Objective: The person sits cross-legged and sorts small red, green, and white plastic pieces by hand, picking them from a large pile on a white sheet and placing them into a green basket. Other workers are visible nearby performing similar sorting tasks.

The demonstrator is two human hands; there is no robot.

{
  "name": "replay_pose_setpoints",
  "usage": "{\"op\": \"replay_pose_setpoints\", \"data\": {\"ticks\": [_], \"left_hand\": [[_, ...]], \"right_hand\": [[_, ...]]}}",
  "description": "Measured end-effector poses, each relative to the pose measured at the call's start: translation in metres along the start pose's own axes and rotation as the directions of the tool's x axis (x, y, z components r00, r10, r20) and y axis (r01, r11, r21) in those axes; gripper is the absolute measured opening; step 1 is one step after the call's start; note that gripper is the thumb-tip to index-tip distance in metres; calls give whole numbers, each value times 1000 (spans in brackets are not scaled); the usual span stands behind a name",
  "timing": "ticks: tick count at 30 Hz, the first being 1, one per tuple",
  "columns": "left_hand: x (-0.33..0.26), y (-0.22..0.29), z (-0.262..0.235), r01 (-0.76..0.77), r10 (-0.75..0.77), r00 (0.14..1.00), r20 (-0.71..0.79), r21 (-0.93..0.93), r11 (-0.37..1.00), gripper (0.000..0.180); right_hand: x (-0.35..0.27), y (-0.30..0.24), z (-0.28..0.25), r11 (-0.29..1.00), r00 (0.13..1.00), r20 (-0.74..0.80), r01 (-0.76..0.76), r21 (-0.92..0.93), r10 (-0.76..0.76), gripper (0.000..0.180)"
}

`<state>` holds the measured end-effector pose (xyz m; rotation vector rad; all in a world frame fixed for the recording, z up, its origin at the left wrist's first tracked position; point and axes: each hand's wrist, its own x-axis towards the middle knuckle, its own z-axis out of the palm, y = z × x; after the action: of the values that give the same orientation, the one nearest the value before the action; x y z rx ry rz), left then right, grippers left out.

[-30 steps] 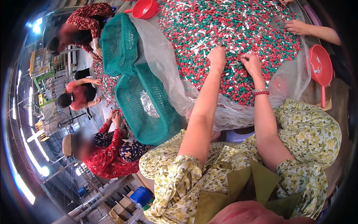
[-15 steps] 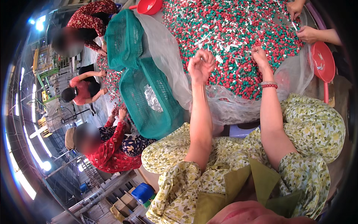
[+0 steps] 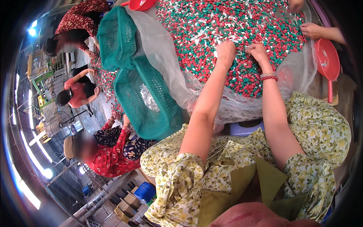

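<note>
- Two hands, left hand and right hand, rested slightly apart on the heap of small red, green and white plastic pieces
- Whether either gripped anything, I could not tell

A sorting workshop floor: several seated people work around a large heap of small red, green and white plastic parts on clear sheeting, beside green mesh baskets.

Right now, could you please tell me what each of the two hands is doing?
Left hand: curled, knuckles up, on the heap of small red, green and white plastic pieces; any hold cannot be told.
Right hand: fingers down in the heap; grip cannot be told.
</note>
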<state>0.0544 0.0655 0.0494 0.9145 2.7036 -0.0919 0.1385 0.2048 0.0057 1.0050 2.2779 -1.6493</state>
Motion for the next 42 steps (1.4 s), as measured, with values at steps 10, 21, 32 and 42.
{"op": "replay_pose_setpoints", "data": {"ticks": [10,21,32,42], "left_hand": [[-14,-64,-9,239,-198,969,151,-780,578,20],[-65,-98,-49,220,-36,962,269,-850,-478,23],[-28,-65,6,293,-304,953,11,-300,908,43],[-95,-85,-37,68,73,997,11,-521,-851,24]], "right_hand": [[-22,-31,-21,350,995,85,-99,932,54,16],[-29,-22,65,773,942,-37,250,-583,-332,28],[-21,-41,-1,450,996,92,-90,888,18,13],[-17,-34,13,921,994,-30,87,-379,-107,23]]}}
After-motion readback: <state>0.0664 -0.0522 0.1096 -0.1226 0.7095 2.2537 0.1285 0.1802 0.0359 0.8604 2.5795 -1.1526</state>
